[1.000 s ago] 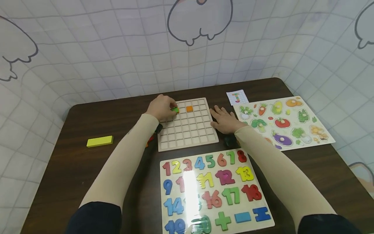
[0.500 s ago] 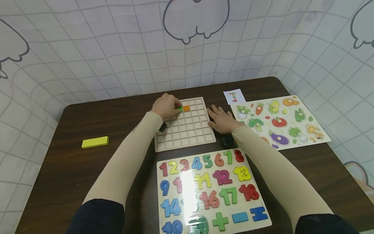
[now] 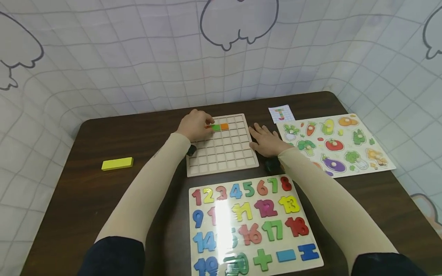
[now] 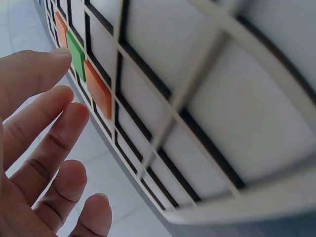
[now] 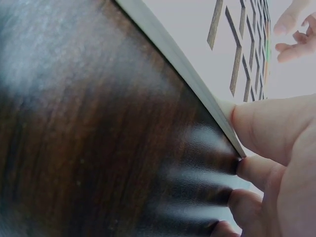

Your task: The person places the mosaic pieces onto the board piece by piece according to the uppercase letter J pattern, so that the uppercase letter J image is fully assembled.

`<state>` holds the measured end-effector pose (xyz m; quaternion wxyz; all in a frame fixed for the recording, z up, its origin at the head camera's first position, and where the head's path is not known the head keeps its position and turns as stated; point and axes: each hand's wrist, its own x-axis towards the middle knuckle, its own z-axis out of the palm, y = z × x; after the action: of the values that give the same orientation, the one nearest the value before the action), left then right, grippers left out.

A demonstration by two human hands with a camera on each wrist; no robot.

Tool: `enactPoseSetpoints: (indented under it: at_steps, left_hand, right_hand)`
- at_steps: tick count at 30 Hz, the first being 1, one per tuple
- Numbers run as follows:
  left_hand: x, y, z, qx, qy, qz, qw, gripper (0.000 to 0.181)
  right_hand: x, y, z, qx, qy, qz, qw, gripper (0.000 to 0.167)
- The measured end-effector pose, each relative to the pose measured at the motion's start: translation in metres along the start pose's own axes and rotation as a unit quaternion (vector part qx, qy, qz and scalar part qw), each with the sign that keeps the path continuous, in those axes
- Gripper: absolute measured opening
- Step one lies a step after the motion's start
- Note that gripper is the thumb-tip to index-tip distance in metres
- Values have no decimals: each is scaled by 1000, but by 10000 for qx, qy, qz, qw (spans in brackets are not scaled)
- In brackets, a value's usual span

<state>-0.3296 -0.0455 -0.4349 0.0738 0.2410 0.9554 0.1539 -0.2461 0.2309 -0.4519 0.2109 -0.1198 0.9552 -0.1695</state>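
A pale gridded board (image 3: 222,153) holds a row of three small tiles near its far edge: an orange one (image 3: 224,126), a green one (image 3: 216,127) and another orange one partly behind the fingers of my left hand (image 3: 195,125). In the left wrist view, my left hand (image 4: 44,143) has its fingers loosely bent with nothing between them, its thumb tip beside the green tile (image 4: 76,56). My right hand (image 3: 267,141) lies spread at the board's right edge, with thumb and index finger touching that edge (image 5: 197,89) in the right wrist view.
A number puzzle (image 3: 286,264) lies in front of the gridded board. A vegetable puzzle (image 3: 345,159) and a small card with a coloured pattern (image 3: 290,113) lie to the right. A yellow block (image 3: 117,163) sits on the dark table (image 3: 86,207) at the left.
The green tile has moved right, up against the orange one, and my left hand has let it go. An orange tile now shows at its left. My right hand has stayed at the board's edge.
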Motion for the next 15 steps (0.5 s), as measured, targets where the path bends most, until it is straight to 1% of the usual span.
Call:
enactPoseSetpoints:
  at_steps: [7,11,15]
  left_hand:
    - [-18,-21,-9,-111,53,-214,9997,32]
    - [-31,-38,-14,-94,62,-375,9992,30]
    - [-46,-58,-15,-63,65,-466,9989,29]
  right_hand:
    - [-2,0,-1,37,2,-44,10000,68]
    - [-1,0,-1,5,-18,-84,10000,69]
    - [2,0,1,-64,-48,-114,9999,69]
